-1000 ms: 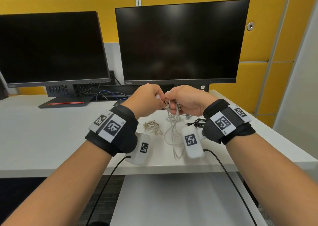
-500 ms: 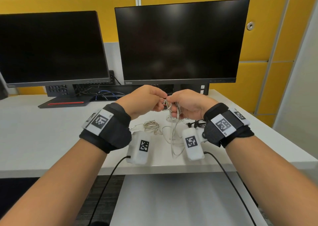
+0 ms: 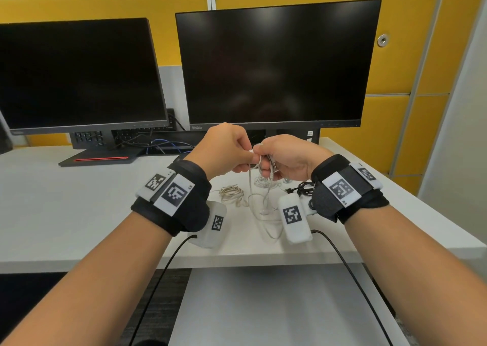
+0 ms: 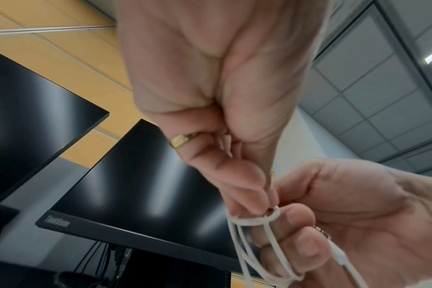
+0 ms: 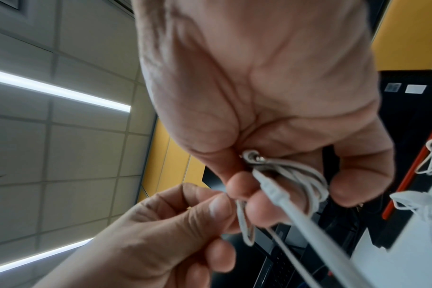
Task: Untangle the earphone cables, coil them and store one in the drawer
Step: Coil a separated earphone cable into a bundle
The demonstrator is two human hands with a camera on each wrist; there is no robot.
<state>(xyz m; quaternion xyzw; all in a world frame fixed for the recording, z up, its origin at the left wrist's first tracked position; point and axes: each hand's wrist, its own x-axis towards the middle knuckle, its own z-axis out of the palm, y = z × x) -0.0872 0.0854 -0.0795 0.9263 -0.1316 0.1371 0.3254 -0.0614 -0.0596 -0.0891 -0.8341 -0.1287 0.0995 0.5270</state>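
Note:
Both hands are raised above the white desk [image 3: 79, 208] and work on a white earphone cable [image 3: 263, 195]. My right hand [image 3: 276, 158] holds several loops of it wound round its fingers [image 5: 306, 181], with the metal plug [image 5: 255, 157] against the palm. My left hand [image 3: 232, 150] pinches one strand [image 4: 271, 212] between thumb and forefinger beside the right fingers. The loose end of the cable hangs down to the desk. A beige coiled earphone cable [image 3: 232, 191], another white cable bundle [image 3: 266, 181] and a black cable [image 3: 303, 186] lie on the desk below the hands.
Two dark monitors [image 3: 276, 63] [image 3: 76, 74] stand at the back of the desk, with a dock and blue and black leads [image 3: 163, 145] under them. A grey surface [image 3: 263, 306] sits below the desk's front edge. A yellow panel wall rises behind.
Both hands stay close together with the cable; they rose slightly since half a second ago, and the left hand has again pinched a strand at the right hand's fingers.

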